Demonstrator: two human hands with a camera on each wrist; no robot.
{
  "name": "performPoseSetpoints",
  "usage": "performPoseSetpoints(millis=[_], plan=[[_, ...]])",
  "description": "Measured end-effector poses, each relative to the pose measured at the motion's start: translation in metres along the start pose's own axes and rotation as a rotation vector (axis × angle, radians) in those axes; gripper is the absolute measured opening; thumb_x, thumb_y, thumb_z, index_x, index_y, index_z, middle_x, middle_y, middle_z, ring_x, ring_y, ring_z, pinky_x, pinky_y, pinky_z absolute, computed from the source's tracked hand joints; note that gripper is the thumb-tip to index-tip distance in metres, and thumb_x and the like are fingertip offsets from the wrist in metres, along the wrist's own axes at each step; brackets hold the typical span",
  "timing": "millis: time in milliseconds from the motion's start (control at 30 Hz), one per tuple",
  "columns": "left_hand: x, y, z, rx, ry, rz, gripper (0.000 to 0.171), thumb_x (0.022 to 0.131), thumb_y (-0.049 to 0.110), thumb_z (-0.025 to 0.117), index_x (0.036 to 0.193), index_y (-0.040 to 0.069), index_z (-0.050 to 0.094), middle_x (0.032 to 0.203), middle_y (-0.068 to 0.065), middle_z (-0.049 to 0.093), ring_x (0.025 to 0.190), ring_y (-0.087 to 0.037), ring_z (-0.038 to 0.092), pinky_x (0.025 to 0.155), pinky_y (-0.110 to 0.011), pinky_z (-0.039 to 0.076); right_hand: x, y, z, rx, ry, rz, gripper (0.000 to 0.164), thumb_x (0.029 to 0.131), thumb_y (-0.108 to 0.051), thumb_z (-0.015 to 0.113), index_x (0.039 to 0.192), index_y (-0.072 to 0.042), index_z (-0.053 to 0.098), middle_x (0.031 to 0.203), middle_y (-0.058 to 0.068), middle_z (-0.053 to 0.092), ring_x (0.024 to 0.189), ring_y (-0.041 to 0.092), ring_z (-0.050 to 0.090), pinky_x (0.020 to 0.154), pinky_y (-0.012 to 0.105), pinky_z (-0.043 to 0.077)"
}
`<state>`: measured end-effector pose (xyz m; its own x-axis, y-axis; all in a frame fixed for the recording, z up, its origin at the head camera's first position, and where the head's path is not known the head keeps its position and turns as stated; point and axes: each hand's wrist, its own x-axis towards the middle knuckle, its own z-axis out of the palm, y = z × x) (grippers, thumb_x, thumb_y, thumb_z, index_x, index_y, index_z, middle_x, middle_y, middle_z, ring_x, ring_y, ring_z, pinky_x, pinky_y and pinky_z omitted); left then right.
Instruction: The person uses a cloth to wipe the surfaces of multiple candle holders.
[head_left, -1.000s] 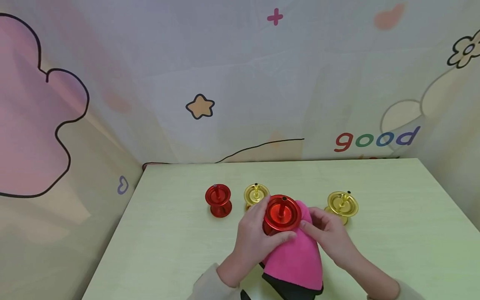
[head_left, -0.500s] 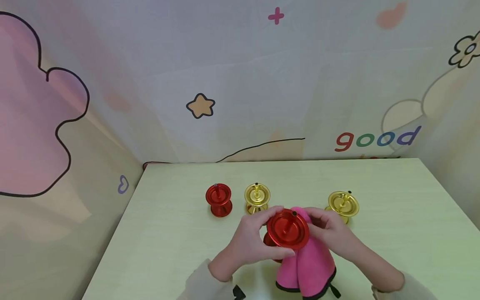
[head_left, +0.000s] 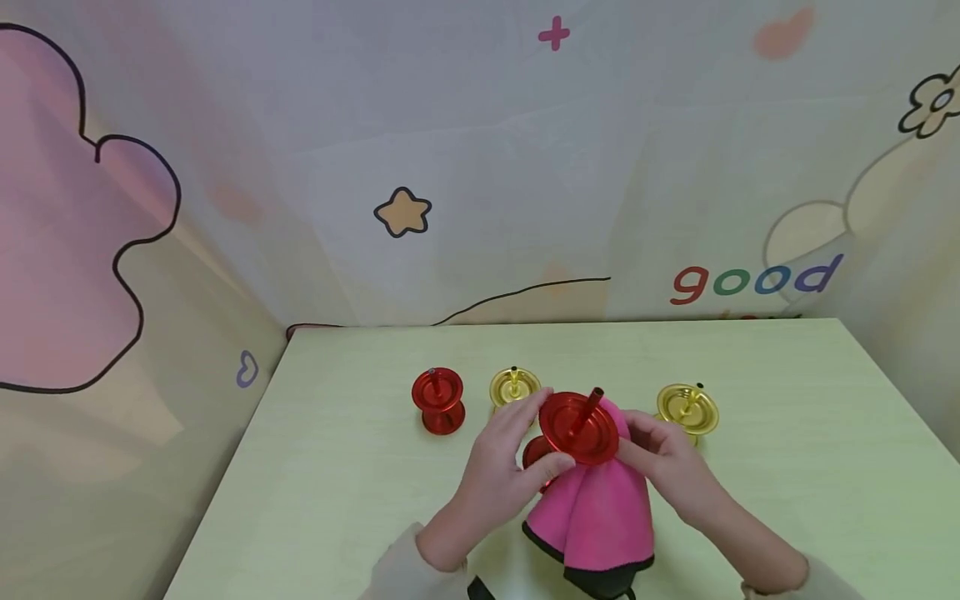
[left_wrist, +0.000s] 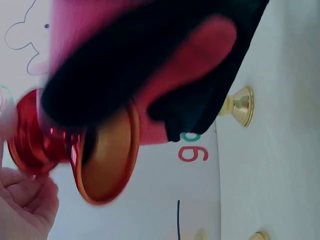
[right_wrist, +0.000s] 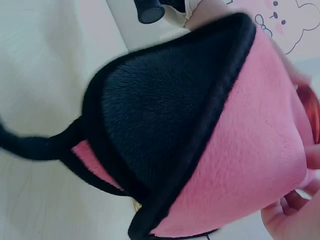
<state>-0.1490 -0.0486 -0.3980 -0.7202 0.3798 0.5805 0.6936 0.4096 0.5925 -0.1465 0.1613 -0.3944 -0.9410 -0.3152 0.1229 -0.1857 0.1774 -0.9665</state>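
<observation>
My left hand (head_left: 498, 454) grips a shiny red metal candle holder (head_left: 561, 423), fingers and thumb about its side. Its dish tilts toward the head camera, with a short dark-tipped stem rising from the middle. A pink cloth (head_left: 609, 517) with black edging hangs below and behind the dish. My right hand (head_left: 675, 467) pinches this cloth at the dish's right rim. In the left wrist view the held candle holder (left_wrist: 107, 155) shows its hollow flared underside, partly hidden by cloth. The cloth (right_wrist: 235, 165) fills much of the right wrist view, black lining showing.
Another red candle holder (head_left: 438, 400) stands upright on the pale table (head_left: 337, 475), left of the hands. A gold one (head_left: 514, 385) stands behind the left hand, and a second gold one (head_left: 687, 408) behind the right. A printed backdrop (head_left: 495, 167) rises at the table's back edge.
The held candle holder dips toward me, then rises and tilts over to the right. The cloth swings right, then back left. The standing candle holders stay put.
</observation>
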Motion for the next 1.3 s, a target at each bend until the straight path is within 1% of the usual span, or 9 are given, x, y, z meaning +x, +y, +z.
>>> performPoseSetpoints(millis=[167,367,567,700,867,933,1033,1167,1300], plan=[[-0.003,0.000,0.008,0.070,-0.004,0.032,0.061,0.091,0.035,0.043,0.138,0.002,0.024,0.136,-0.012,0.040,0.125,-0.023,0.037,0.096,-0.039,0.041,0.000,-0.001,0.005,-0.030,0.114,0.057,0.032,0.087,-0.011,0.054,0.114,0.006,0.053,0.092,-0.015,0.060,0.084,0.005,0.056,0.068,0.022,0.052],[-0.001,0.000,0.013,0.147,0.070,-0.048,0.082,0.071,0.046,0.068,0.132,0.002,0.037,0.126,-0.008,0.051,0.118,-0.020,0.046,0.087,-0.032,0.048,-0.003,-0.004,0.016,-0.093,0.173,0.027,0.024,0.084,-0.006,0.056,0.107,0.004,0.057,0.091,0.003,0.062,0.075,0.006,0.057,0.063,0.023,0.052],[0.001,-0.002,0.013,0.189,0.125,-0.088,0.080,0.061,0.046,0.075,0.122,0.002,0.048,0.112,-0.006,0.060,0.102,-0.017,0.056,0.077,-0.028,0.051,-0.006,-0.005,0.023,-0.112,0.182,0.052,0.023,0.083,-0.006,0.057,0.105,0.002,0.058,0.091,0.013,0.062,0.071,0.006,0.057,0.061,0.023,0.052],[0.000,-0.005,0.009,0.089,0.074,-0.085,0.074,0.060,0.040,0.077,0.119,0.004,0.050,0.107,-0.004,0.062,0.097,-0.013,0.057,0.076,-0.025,0.050,-0.003,0.001,0.016,-0.088,0.094,0.001,0.026,0.084,-0.004,0.056,0.109,0.005,0.057,0.092,0.002,0.063,0.076,0.004,0.057,0.063,0.022,0.051],[-0.004,-0.010,0.007,-0.043,-0.077,0.045,0.071,0.060,0.035,0.079,0.119,0.008,0.050,0.109,-0.001,0.061,0.099,-0.008,0.057,0.081,-0.016,0.046,0.005,0.014,-0.001,0.029,-0.139,-0.090,0.029,0.085,-0.001,0.051,0.112,0.009,0.053,0.098,-0.015,0.062,0.087,0.003,0.058,0.070,0.022,0.051],[-0.005,-0.010,0.008,-0.068,-0.148,0.094,0.072,0.061,0.035,0.078,0.121,0.010,0.048,0.112,0.000,0.060,0.102,-0.006,0.055,0.083,-0.014,0.045,0.007,0.018,-0.005,0.063,-0.202,-0.093,0.028,0.086,-0.001,0.050,0.112,0.007,0.054,0.100,-0.015,0.062,0.089,0.004,0.058,0.072,0.022,0.050],[-0.006,-0.009,0.007,-0.052,-0.198,0.091,0.076,0.061,0.038,0.078,0.125,0.013,0.045,0.118,0.001,0.055,0.109,-0.008,0.050,0.086,-0.019,0.044,0.007,0.021,-0.008,0.102,-0.242,-0.082,0.028,0.087,-0.001,0.049,0.113,-0.001,0.057,0.102,-0.014,0.062,0.091,0.004,0.058,0.074,0.022,0.050],[-0.007,-0.009,0.007,-0.021,-0.096,0.068,0.077,0.060,0.037,0.078,0.125,0.013,0.047,0.121,0.000,0.054,0.112,-0.013,0.046,0.089,-0.028,0.044,0.006,0.023,-0.008,0.176,-0.229,-0.086,0.033,0.087,0.000,0.047,0.114,-0.016,0.058,0.104,-0.012,0.062,0.094,0.004,0.057,0.075,0.022,0.050],[-0.008,-0.005,0.012,-0.008,0.055,0.040,0.064,0.070,0.036,0.071,0.123,0.007,0.050,0.124,-0.006,0.054,0.114,-0.018,0.047,0.091,-0.033,0.043,0.004,0.020,-0.005,0.190,-0.101,-0.016,0.030,0.087,-0.002,0.049,0.105,-0.023,0.061,0.096,-0.010,0.062,0.089,0.004,0.056,0.072,0.021,0.049]])
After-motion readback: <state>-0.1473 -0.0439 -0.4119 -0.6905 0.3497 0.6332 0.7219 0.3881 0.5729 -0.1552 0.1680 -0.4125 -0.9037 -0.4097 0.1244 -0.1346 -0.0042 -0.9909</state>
